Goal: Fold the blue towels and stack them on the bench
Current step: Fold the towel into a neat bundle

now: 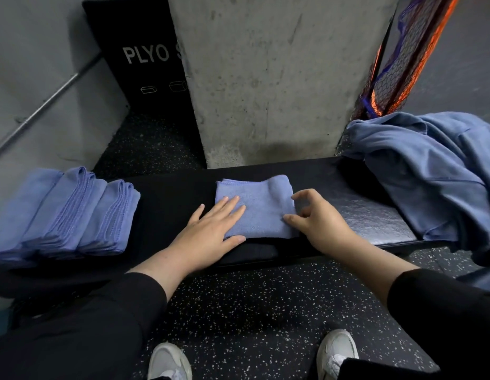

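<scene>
A small folded blue towel (261, 204) lies in the middle of the black bench (172, 198). My left hand (210, 234) lies flat on its left half, fingers straight. My right hand (320, 218) sits at the towel's right edge, fingers loosely curled, thumb and fingertips touching the cloth. Several folded blue towels (65, 212) are stacked in overlapping rows at the bench's left end. A heap of unfolded blue towels (436, 174) covers the right end.
A concrete pillar (274, 78) rises just behind the bench. A black plyo box (139, 56) stands behind it on the left, and an orange and blue net (397, 67) leans at the right. Speckled rubber floor (265, 311) and my shoes lie below.
</scene>
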A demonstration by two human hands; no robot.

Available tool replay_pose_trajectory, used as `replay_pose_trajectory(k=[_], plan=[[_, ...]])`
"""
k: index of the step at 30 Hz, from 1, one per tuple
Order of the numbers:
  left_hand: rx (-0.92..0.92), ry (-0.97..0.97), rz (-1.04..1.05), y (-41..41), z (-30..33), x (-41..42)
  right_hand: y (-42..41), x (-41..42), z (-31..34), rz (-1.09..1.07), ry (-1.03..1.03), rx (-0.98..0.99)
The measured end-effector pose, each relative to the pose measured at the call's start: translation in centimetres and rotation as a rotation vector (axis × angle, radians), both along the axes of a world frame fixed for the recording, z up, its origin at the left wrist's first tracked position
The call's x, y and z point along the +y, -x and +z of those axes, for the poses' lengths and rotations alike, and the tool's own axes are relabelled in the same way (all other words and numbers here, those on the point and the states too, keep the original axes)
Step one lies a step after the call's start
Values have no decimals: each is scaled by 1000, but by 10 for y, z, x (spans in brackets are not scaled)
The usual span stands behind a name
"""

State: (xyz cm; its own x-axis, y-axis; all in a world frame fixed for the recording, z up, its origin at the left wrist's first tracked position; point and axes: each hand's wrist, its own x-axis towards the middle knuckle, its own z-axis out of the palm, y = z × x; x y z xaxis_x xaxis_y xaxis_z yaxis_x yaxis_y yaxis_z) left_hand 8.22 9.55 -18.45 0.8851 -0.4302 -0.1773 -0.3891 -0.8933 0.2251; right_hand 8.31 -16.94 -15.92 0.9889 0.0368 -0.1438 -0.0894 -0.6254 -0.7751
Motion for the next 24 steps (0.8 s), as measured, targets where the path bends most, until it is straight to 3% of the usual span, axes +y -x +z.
replay_pose_trajectory(k=[3,5,7,9,11,20,24], plan=[[-2,-14,-10,0,0,1,3,-2,-2,-13,99,28],[-9,-11,-19,1,0,2,3,-3,2,-11,232,-191],[-30,-7,-31,1,-1,2,3,-3,2,167,433,-446],[-51,16,-43,2,-1,2,4,-4,-2,428,554,-417],[-67,47,-44,2,-1,2,6,-5,-12,519,618,-294],[-213,197,7,1,4,2,-3,-11,-11,367,573,-437],[-52,388,163,5,17,6,-3,-19,-1,464,488,-359]])
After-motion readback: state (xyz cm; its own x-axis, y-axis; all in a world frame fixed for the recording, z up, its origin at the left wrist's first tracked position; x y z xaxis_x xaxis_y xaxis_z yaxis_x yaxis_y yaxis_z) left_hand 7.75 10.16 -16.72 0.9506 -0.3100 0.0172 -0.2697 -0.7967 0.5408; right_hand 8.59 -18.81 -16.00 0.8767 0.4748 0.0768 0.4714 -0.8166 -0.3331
